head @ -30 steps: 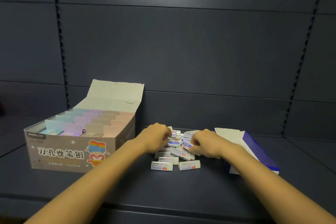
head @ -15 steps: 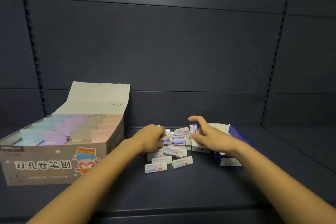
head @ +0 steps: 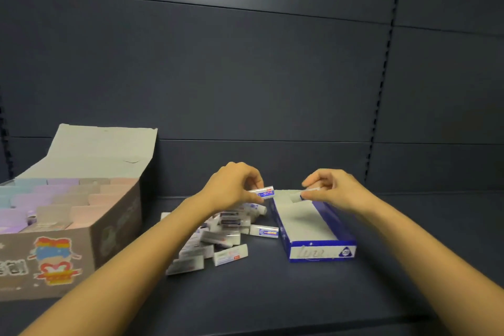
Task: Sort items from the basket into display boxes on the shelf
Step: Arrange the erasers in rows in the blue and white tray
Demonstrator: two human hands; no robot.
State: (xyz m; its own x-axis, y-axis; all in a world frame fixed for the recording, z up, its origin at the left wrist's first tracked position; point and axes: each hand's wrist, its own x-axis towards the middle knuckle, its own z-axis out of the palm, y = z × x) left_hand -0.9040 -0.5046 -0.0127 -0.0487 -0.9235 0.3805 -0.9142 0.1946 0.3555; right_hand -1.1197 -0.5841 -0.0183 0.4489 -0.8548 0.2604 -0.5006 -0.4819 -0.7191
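Blue box (head: 321,252) looks empty — left hand (head: 234,185) and right hand (head: 332,188) each pinch an eraser (head: 266,194) near its far end. Big pile (head: 218,237) left to sort.

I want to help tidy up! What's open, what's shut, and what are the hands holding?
Left hand: holds one eraser in the air.
Right hand: pinches a second eraser over the blue box.
Blue box: open, upright.
Grey box: flap up, pastel packs inside.
Eraser pile: loose heap on the shelf.
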